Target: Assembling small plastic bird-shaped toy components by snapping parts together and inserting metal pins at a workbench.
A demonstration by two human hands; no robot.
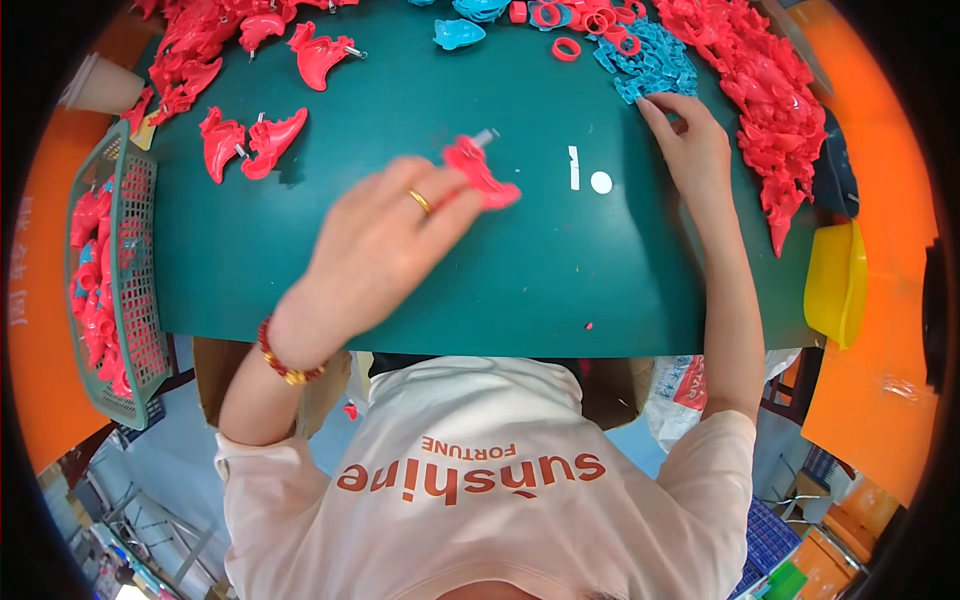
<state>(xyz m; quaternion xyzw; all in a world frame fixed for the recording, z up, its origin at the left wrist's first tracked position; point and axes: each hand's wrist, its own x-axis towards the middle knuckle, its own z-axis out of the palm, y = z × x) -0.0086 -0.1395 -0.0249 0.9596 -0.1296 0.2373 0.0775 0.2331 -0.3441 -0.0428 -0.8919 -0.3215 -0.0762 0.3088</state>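
Red toy piece [480, 170] pinched in left hand [385, 250]; right hand [690, 150] fingers blue parts [645, 65] at one o'clock, finished pieces fill the basket [125, 160] at nine, loose piles remain.

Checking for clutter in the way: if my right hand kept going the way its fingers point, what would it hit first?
Probably the pile of small blue plastic pieces; the right hand points up-left with its fingertips already at the pile's edge.

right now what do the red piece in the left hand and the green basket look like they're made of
The red piece held by the left hand looks like moulded plastic: a uniform bright colour and smooth curved form, with what seems a small metal pin at its tip, though motion blur leaves that open. The green basket looks like rigid plastic too, with a matte grid of moulded openings.
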